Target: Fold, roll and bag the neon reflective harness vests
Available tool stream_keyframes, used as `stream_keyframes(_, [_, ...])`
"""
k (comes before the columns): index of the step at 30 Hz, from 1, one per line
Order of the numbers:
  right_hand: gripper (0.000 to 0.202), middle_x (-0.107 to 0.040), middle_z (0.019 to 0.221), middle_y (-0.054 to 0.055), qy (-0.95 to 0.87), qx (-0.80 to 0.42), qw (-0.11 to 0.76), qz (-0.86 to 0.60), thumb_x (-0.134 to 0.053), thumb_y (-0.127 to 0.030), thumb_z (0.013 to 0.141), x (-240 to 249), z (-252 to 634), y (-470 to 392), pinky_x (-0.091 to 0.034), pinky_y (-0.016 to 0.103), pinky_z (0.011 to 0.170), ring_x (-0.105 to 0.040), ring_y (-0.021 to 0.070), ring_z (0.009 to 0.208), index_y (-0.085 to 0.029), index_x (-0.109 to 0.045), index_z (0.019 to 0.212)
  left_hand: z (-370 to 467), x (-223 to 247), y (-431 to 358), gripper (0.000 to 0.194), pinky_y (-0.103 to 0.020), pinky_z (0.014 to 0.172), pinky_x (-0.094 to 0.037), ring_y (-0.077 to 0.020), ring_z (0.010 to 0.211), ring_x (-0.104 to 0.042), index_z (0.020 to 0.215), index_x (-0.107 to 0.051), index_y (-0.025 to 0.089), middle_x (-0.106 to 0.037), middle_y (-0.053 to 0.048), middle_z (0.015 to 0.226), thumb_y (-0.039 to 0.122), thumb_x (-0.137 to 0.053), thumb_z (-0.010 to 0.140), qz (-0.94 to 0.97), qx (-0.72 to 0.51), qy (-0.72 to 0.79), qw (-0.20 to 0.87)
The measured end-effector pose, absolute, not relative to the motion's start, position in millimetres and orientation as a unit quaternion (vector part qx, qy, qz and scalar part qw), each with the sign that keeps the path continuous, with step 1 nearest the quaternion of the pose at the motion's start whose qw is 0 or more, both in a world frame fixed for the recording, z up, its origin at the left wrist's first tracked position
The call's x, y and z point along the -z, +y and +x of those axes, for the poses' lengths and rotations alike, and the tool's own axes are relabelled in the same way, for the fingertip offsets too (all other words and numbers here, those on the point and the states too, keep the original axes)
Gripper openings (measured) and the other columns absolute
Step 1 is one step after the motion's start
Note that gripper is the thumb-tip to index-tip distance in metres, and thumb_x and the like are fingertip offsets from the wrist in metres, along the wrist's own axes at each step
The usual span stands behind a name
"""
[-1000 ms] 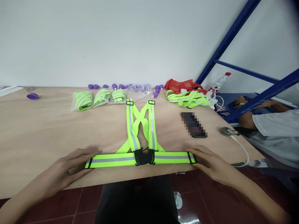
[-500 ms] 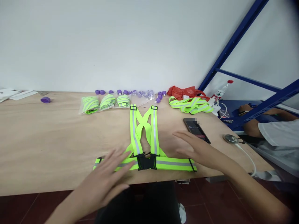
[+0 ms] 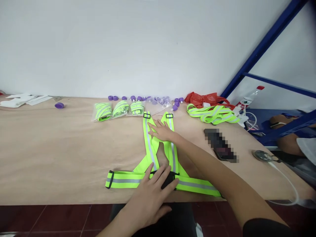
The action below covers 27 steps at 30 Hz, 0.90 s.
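neon-yellow harness [image 3: 120,181] flat on wood

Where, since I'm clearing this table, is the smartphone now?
In the head view, the smartphone lies on the right of the table, just in front of the bunched reflective straps and left of the round white-corded device.

Matt cloth harness [image 3: 149,144], glossy plastic bags [image 3: 102,112], wooden table [image 3: 61,151]

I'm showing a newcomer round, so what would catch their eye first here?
First, the yellow-green harness on the table, with the left hand over its black buckle and the right hand over its crossed straps. Next, three clear bags of similar strapping, behind it to the left, and crumpled red plastic by the wall at right.
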State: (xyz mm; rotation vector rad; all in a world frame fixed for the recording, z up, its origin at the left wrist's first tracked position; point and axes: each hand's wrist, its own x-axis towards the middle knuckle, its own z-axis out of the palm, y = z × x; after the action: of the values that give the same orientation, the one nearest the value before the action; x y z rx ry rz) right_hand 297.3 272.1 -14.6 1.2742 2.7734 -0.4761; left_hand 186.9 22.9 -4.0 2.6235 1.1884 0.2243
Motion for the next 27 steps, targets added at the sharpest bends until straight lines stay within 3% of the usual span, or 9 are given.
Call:
stream_keyframes(3, [0.071, -0.007, 0.169, 0.011, 0.898, 0.143, 0.025, 0.416, -0.024, -0.065, 0.099, 23, 299, 282, -0.005, 0.064, 0.12, -0.003, 0.0341, 0.155, -0.029, -0.019, 0.16, 188, 3, 21, 0.077, -0.062, 0.122, -0.002, -0.0313, 0.154, -0.011, 0.157, -0.026, 0.027, -0.015, -0.015, 0.167, 0.042, -0.063, 0.092, 0.901, -0.086, 0.4, 0.146])
stream_keyframes(6, [0.071, -0.005, 0.169, 0.009, 0.895, 0.131, 0.019, 0.425, -0.022, -0.064, 0.1, 26, 297, 297, -0.005, 0.062, 0.12, -0.003, 0.033, 0.155, -0.027, -0.02, 0.16, 191, -2, 22, 0.085, -0.071, 0.117, 0.003, -0.036, 0.153, -0.014, 0.157, -0.026, 0.028, -0.018, -0.015, 0.166, 0.032, -0.071, 0.085, 0.891, -0.063, 0.416, 0.171])
stream_keyframes(9, [0.073, -0.003, 0.169, 0.009, 0.894, 0.132, 0.015, 0.427, -0.021, -0.065, 0.1, 29, 294, 312, -0.005, 0.059, 0.122, -0.001, 0.0309, 0.156, -0.025, -0.02, 0.16, 192, -7, 24, 0.091, -0.075, 0.114, 0.0, -0.038, 0.152, -0.019, 0.157, -0.027, 0.029, -0.018, -0.016, 0.166, 0.023, -0.073, 0.079, 0.886, -0.039, 0.415, 0.203])
stream_keyframes(16, [0.074, -0.003, 0.169, 0.009, 0.897, 0.132, 0.008, 0.421, -0.02, -0.068, 0.099, 36, 293, 322, -0.004, 0.058, 0.122, -0.003, 0.0303, 0.156, -0.026, -0.019, 0.161, 195, -6, 27, 0.091, -0.08, 0.111, -0.003, -0.0395, 0.151, -0.022, 0.155, -0.032, 0.028, -0.018, -0.018, 0.165, 0.019, -0.075, 0.075, 0.882, -0.026, 0.412, 0.228])
stream_keyframes(21, [0.068, -0.019, 0.167, 0.013, 0.902, 0.113, -0.045, 0.415, -0.029, -0.06, 0.101, 35, 296, 316, -0.012, 0.057, 0.122, -0.014, 0.0316, 0.154, -0.02, -0.034, 0.156, 199, -2, 24, 0.092, -0.079, 0.111, 0.0, -0.0391, 0.152, -0.019, 0.155, -0.03, 0.031, -0.017, -0.015, 0.166, 0.021, -0.076, 0.076, 0.88, -0.038, 0.429, 0.201])
stream_keyframes(27, [0.049, -0.046, 0.154, 0.017, 0.904, 0.07, -0.111, 0.408, -0.044, -0.036, 0.099, 15, 290, 299, -0.028, 0.042, 0.12, -0.039, 0.0279, 0.143, -0.011, -0.054, 0.141, 204, -3, 25, 0.088, -0.08, 0.111, -0.005, -0.0392, 0.152, -0.016, 0.156, -0.027, 0.032, -0.015, -0.014, 0.167, 0.029, -0.073, 0.081, 0.879, -0.048, 0.435, 0.19])
